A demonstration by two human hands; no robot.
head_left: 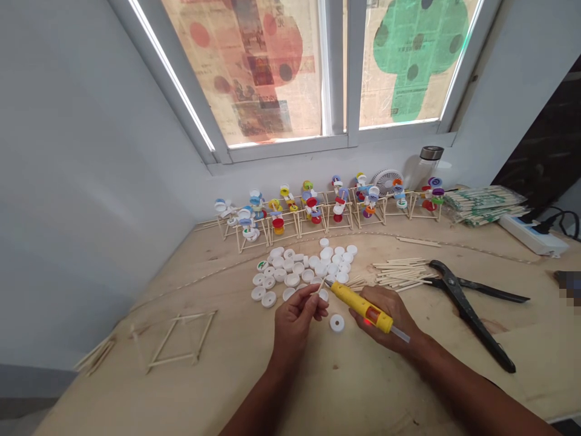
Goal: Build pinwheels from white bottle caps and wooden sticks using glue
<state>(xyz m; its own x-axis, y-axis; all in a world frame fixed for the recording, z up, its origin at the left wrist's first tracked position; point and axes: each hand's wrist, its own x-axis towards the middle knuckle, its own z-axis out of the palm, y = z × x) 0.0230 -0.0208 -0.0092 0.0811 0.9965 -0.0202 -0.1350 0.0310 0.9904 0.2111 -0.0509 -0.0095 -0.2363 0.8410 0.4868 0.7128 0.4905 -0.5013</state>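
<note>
My right hand (385, 318) grips a yellow glue gun (361, 306) with a red light on its body, its tip pointing left. My left hand (297, 318) pinches a thin wooden stick (320, 286) whose upper end meets the gun's tip. One white bottle cap (336, 323) lies on the wooden table between my hands. Just beyond them sits a pile of white bottle caps (302, 269).
Black shears (472, 309) and a heap of cut sticks (402, 272) lie to the right. Stick-and-cap models (327, 209) line the back wall, with packed chopsticks (483, 206) and a power strip (533, 236) at right. A square stick frame (181, 339) lies at left.
</note>
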